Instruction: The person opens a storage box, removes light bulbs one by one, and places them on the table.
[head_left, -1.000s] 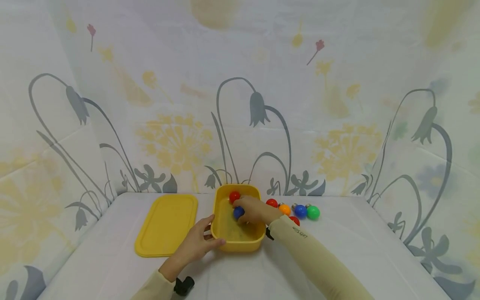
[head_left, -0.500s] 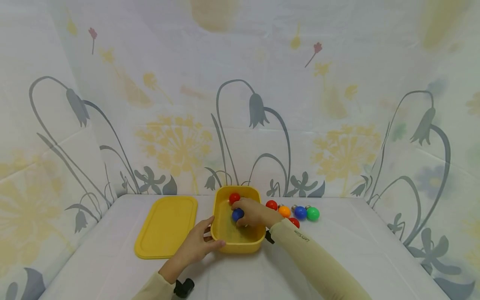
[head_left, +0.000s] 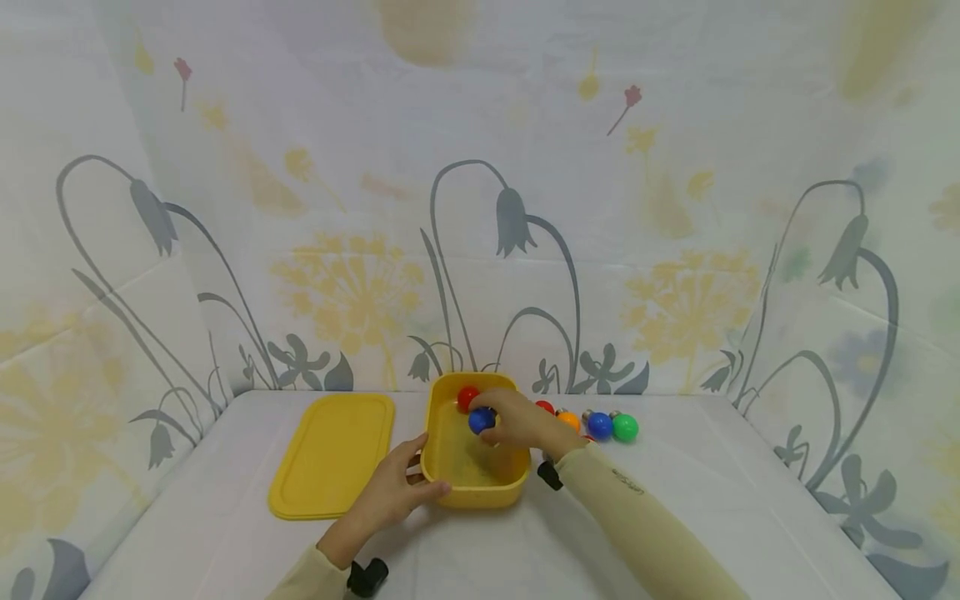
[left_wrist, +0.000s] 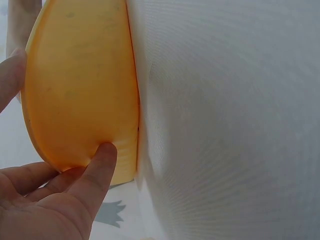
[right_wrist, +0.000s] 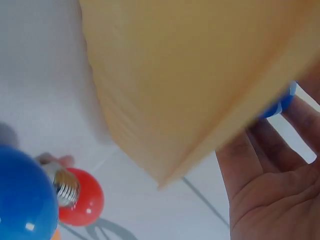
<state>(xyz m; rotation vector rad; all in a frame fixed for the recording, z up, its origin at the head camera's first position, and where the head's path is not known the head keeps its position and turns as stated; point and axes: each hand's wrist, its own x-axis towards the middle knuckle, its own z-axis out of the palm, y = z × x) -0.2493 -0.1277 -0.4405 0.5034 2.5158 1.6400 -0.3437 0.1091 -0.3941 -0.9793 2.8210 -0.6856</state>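
A yellow plastic container (head_left: pixel 452 454) stands in the middle of the table. My left hand (head_left: pixel 397 487) holds its near left corner, thumb at the front side and fingers against the outer left wall; in the left wrist view, fingertips press that wall (left_wrist: pixel 80 85). Reaching over the right side, my right hand (head_left: pixel 517 421) holds a blue light bulb (head_left: pixel 482 421) inside the container. The right wrist view shows only a bit of this blue bulb (right_wrist: pixel 280 104) beyond the container wall. A red light bulb (head_left: pixel 468 397) lies in the container's far end.
A flat yellow lid (head_left: pixel 333 454) lies left of the container. To the right are several more light bulbs: orange (head_left: pixel 570 421), blue (head_left: pixel 600 426), green (head_left: pixel 626 427) and red (head_left: pixel 545 407), partly behind my right arm. A flower-patterned cloth (head_left: pixel 360 167) rises behind the table.
My right hand has shifted slightly right and toward the container's far end with the blue bulb. My left hand stays in place on the container.
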